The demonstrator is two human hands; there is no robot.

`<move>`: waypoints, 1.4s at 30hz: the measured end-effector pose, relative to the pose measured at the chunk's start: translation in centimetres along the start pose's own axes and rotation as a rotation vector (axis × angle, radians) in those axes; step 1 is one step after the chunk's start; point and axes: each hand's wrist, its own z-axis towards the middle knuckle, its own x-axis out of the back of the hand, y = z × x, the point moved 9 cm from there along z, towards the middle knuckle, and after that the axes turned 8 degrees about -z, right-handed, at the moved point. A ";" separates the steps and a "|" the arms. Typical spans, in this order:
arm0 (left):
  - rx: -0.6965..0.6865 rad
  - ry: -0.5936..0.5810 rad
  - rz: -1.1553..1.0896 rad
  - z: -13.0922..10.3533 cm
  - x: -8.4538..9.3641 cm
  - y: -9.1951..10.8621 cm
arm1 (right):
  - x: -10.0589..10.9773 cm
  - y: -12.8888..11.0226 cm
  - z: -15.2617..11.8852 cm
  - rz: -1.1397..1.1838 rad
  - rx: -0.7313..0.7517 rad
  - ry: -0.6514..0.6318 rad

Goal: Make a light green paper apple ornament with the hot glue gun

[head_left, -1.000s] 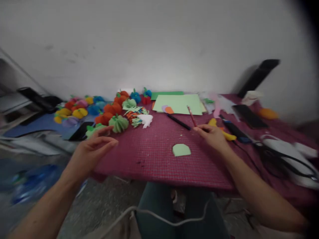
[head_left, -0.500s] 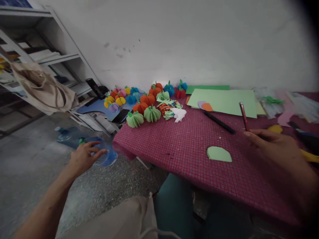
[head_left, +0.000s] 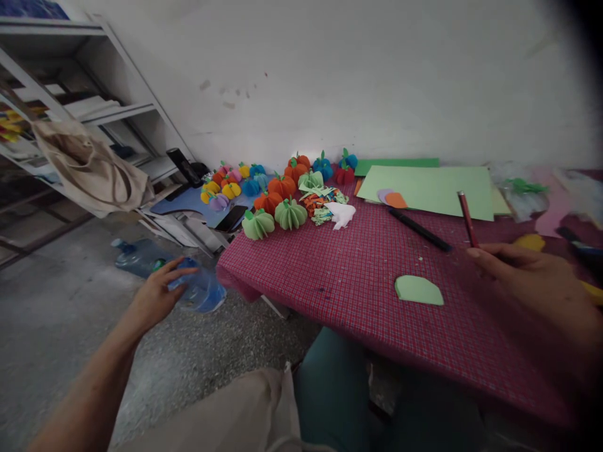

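One pencil is pinched in my right hand, my empty left hand spread; likely drawing, I should steady the cutout.

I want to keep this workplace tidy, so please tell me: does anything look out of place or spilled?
Yes, mildly: large plastic bottles lie on their sides on the floor beyond the left hand, though bottles usually stand. On the table, loose paper scraps sit heaped beside paper pumpkins. No spill shows.
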 end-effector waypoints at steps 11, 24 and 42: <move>-0.176 -0.092 -0.306 0.3 -5.2 9.3 | -1.3 -0.8 -0.2 0.216 0.259 -0.020; -0.600 -0.663 -0.786 -2.8 -22.6 32.6 | -2.3 0.4 -7.0 0.132 0.288 -0.278; -0.387 -0.766 -1.023 -1.8 -27.4 36.5 | -0.6 -5.6 -6.4 0.397 0.436 -0.073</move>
